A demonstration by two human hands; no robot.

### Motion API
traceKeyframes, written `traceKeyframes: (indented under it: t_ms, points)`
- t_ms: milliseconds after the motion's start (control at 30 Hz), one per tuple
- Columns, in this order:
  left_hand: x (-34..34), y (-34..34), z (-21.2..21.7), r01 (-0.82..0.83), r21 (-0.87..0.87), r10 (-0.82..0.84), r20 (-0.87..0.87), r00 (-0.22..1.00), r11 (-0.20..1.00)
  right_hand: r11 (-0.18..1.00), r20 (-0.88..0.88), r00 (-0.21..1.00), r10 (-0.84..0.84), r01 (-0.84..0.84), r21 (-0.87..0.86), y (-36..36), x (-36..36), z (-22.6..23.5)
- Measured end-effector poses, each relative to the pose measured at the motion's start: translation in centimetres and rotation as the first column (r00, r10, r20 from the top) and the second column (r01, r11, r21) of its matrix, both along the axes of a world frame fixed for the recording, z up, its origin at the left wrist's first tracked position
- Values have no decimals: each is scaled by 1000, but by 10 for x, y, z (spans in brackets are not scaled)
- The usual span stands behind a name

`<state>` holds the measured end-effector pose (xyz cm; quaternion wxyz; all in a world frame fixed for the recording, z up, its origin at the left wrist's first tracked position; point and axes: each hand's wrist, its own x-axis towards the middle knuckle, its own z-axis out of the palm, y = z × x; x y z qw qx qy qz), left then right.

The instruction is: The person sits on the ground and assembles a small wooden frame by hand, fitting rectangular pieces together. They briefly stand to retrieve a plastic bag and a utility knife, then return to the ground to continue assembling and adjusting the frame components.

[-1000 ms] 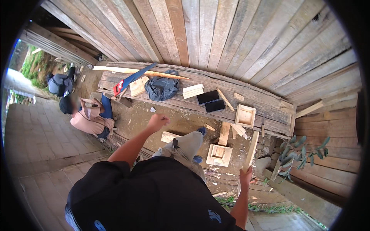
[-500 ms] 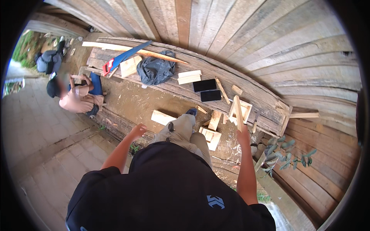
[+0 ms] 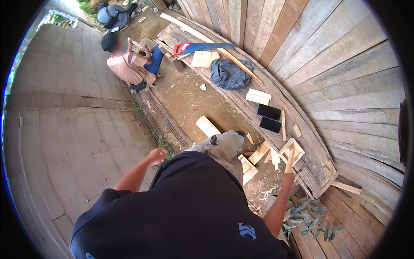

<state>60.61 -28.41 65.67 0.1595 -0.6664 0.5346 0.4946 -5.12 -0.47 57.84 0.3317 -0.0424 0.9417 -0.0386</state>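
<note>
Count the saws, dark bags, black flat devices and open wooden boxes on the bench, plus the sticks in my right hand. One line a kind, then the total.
Saw: 1
Dark bag: 1
Black flat devices: 2
Open wooden box: 1
Wooden stick in your right hand: 1
Total: 6

The box (image 3: pixel 299 146) sits on the bench (image 3: pixel 293 115) (beyond the phones (image 3: pixel 269 112), rightward).

Open ground between wood block (image 3: pixel 208 126) and bench (image 3: pixel 305 117) (one pale stone (image 3: pixel 203 86)). Right hand (image 3: pixel 287 178): open box (image 3: pixel 286 146) ahead, leafy branch (image 3: pixel 318 210) lower right.
</note>
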Motion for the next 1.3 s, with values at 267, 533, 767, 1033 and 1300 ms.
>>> traceKeyframes:
  t_ms: [267,533,767,1033,1300]
  points:
    - [50,58,28,-179,12,176,110,978,984,998,26,999,21,-23,58,-26,-27,39]
    - [62,34,5,-121,-154,100,-134,986,981,994,206,979,10,-32,101,-24,-65,28]
    - [42,-29,-2,-54,-67,53,-19,998,996,959,55,968,246,-252,128,-16,-59,34]
    - [-98,-197,-79,289,-156,-308,-114,945,945,954,-121,948,296,-287,83,19,-8,42]
    - [-220,-284,-77,342,-63,-347,-238,907,938,981,58,992,108,-116,156,6,-11,34]
